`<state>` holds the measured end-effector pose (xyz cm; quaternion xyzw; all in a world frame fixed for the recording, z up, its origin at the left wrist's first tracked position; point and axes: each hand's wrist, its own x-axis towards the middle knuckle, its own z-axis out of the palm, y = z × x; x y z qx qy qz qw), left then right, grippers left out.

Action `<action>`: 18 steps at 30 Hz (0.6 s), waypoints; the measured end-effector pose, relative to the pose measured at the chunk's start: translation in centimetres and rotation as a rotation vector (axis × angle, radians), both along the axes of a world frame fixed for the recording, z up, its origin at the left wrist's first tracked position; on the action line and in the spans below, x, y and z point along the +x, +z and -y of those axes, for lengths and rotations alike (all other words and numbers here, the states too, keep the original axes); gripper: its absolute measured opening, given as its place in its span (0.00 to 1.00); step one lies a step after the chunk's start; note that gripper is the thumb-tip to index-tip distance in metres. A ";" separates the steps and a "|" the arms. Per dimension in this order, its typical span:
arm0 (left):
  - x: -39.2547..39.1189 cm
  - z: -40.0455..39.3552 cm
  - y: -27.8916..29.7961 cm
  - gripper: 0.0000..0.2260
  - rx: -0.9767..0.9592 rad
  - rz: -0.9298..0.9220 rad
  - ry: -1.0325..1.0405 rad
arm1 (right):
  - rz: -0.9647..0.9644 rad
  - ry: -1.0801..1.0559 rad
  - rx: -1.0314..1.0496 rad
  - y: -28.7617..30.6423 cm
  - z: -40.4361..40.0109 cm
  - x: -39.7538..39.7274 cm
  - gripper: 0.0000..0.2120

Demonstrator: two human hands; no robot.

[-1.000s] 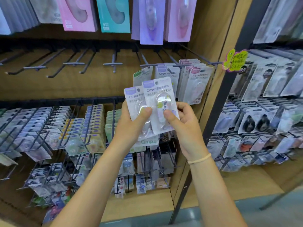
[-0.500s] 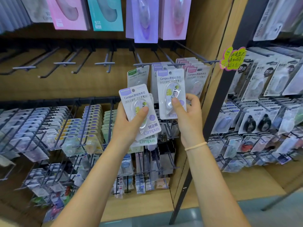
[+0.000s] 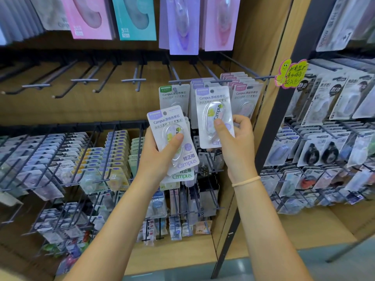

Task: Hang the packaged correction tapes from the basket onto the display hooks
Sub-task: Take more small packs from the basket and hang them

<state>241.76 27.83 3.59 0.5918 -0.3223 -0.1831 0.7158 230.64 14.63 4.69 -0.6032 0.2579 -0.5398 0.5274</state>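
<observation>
Now L hand [image 3: 160, 157] grips spare stack of packs [image 3: 174, 138], thumb on top; R hand [image 3: 237, 142] pinches single pack [image 3: 214, 116], since lifted away from stack toward part-filled hook [image 3: 200, 80], hole just below tip. Hanging next, prob.

Wooden shelf [image 3: 97, 110] with hook-hung packages [image 3: 246, 98]

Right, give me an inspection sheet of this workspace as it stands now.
Surface: wooden display wall with rows of hooks.
Job's things: single pack in the right hand, held before the purple-pack hook; stack of packs in the left hand. Basket not in view.
Clutter: nothing seen.
Hands: both grip packs, thumbs on the blisters.
Cables: nothing seen.
Surroundings: empty hooks upper left; yellow tag; full side rack to the right.
</observation>
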 end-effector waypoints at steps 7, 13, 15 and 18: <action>-0.3 0.0 0.2 0.17 -0.020 -0.017 -0.002 | -0.074 0.040 0.232 -0.8 1.1 1.2 0.19; -0.2 0.4 -0.3 0.19 -0.069 -0.116 0.039 | -0.165 0.087 0.207 -3.0 -2.5 -1.6 0.17; -0.6 1.0 -0.3 0.22 -0.086 -0.150 0.061 | -0.172 0.235 0.123 -2.5 -4.4 -1.8 0.13; -1.4 1.7 0.1 0.24 -0.123 -0.177 0.056 | -0.163 0.313 0.046 -2.2 -5.7 -1.3 0.12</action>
